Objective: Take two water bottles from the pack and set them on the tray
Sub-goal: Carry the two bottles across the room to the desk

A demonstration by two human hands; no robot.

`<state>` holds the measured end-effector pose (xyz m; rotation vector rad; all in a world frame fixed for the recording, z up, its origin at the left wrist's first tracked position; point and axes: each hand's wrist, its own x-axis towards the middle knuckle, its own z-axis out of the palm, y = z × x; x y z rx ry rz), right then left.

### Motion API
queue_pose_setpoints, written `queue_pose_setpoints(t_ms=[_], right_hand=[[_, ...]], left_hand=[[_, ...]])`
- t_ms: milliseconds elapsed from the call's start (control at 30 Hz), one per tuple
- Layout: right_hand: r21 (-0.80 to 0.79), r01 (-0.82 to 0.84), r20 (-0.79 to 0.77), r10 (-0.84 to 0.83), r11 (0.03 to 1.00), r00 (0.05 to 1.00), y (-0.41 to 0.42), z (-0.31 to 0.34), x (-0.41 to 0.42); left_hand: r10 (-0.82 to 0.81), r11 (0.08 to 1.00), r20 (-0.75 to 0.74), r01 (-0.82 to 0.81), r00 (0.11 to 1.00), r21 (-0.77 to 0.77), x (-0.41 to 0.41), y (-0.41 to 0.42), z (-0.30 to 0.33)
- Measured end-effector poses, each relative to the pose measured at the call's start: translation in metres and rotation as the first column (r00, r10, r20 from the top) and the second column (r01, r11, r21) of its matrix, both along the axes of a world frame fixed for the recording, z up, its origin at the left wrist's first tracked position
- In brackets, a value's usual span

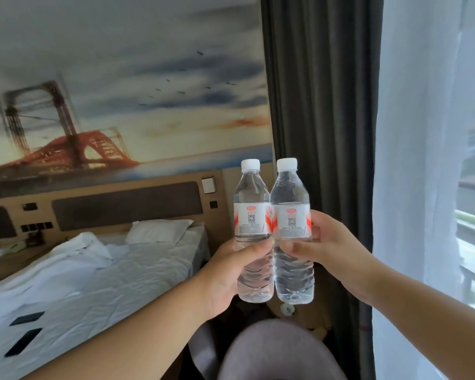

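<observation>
Head view: my left hand [225,272] is clamped round the left water bottle [251,212], my right hand [327,242] wrapped round the right water bottle [292,215]. Both bottles upright, touching side by side, held in the air to the right of the bed [107,275], white caps up.

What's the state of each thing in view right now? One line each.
Left bottle: upright, capped, full, held in left hand.
Right bottle: upright, capped, full, held in right hand, touching the left bottle.
Bed: unmade, sheets rumpled.
Dark curtain: drawn aside.
Sheer curtain: covering the window.
Tray, pack: not in view.
</observation>
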<state>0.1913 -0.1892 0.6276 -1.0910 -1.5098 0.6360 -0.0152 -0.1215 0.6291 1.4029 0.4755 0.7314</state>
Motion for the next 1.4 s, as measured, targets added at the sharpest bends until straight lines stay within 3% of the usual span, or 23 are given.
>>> queue_pose_setpoints(t_ms=[267, 400, 667, 833, 1167, 1400], right_hand=[[0.034, -0.219, -0.05, 0.22, 0.975, 0.974, 0.029, 0.0, -0.032], [0.019, -0.402, -0.067, 0.402, 0.915, 0.913, 0.047, 0.007, -0.077], [-0.004, -0.735, -0.06, 0.734, 0.678, 0.677, 0.056, 0.004, -0.247], [-0.036, -0.865, -0.07, 0.863, 0.5, 0.501, 0.031, -0.004, -0.374], [-0.026, -0.982, -0.068, 0.98, 0.188, 0.189, -0.023, -0.013, -0.622], [-0.092, -0.994, -0.095, 0.993, 0.06, 0.069, -0.044, -0.023, -0.771]], left_hand=[[0.191, 0.981, 0.016, -0.191, 0.981, 0.009, -0.037, -0.008, 0.001], [0.362, 0.932, 0.009, -0.362, 0.932, -0.005, -0.088, -0.025, 0.003], [0.707, 0.707, -0.086, -0.703, 0.702, 0.076, -0.239, -0.104, -0.001], [0.867, 0.494, -0.11, -0.867, 0.486, 0.07, -0.336, -0.173, -0.012], [0.969, 0.225, -0.133, -0.966, 0.209, 0.127, -0.537, -0.278, -0.017], [0.989, 0.144, -0.054, -0.98, 0.138, 0.138, -0.666, -0.311, -0.036]])
